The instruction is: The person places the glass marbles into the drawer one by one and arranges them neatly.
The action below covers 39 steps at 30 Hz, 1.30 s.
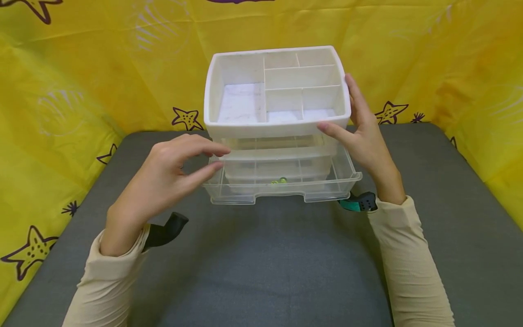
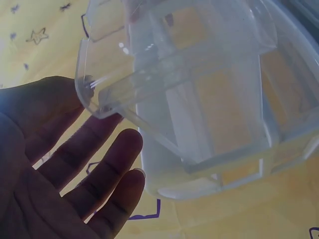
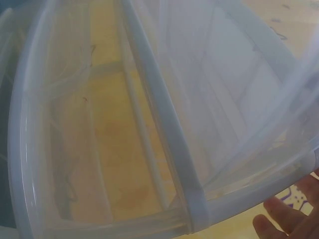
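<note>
A white plastic drawer organizer (image 1: pixel 278 129) stands on the grey table, its top tray split into several compartments. Its clear lower drawer (image 1: pixel 282 193) is pulled out towards me, with small yellow-green items (image 1: pixel 279 180) inside. My right hand (image 1: pixel 365 131) holds the organizer's right side, thumb on the front rim and fingers along the side. At the drawer's left end is my left hand (image 1: pixel 169 168), thumb and fingertips apart. In the left wrist view the drawer's corner overlaps the left hand's thumb side, and the other fingers spread loosely; whether they touch it I cannot tell.
A dark grey table (image 1: pixel 261 268) lies under the organizer. Behind it and at both sides hangs a yellow cloth (image 1: pixel 122 68) with starfish and shell prints. Wrist straps (image 1: pixel 359 202) show below both hands.
</note>
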Available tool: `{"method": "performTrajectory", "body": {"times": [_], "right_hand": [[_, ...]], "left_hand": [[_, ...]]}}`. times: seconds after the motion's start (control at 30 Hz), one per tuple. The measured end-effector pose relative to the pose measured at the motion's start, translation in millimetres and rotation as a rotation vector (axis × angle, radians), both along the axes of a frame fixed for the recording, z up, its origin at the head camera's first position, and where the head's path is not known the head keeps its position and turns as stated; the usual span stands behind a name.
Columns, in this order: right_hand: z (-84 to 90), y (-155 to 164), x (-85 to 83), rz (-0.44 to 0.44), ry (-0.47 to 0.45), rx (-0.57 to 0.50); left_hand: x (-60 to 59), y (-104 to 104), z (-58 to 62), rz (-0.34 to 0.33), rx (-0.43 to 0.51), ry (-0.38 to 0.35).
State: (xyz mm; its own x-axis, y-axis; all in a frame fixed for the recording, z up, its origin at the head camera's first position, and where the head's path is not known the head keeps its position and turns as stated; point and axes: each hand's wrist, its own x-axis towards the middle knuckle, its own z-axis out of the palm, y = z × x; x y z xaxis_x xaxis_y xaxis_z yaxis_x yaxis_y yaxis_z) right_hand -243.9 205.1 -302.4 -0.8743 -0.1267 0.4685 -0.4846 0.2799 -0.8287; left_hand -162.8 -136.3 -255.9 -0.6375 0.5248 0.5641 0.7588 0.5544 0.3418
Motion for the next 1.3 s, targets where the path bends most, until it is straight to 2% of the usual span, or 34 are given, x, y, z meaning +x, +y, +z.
{"method": "performTrajectory", "body": {"times": [0.5,0.83,1.3], "right_hand": [[0.3,-1,0.1,0.004,-0.007,-0.001],[0.3,0,0.5,-0.006,-0.008,0.006],[-0.1,0,0.5,-0.002,-0.007,0.006]], "left_hand": [[7.1,-16,-3.9,0.058,0.022,0.021],[7.2,-28,-8.6,0.094,0.021,0.019],[0.5,-48,-28.5,0.175,-0.027,-0.016]]}}
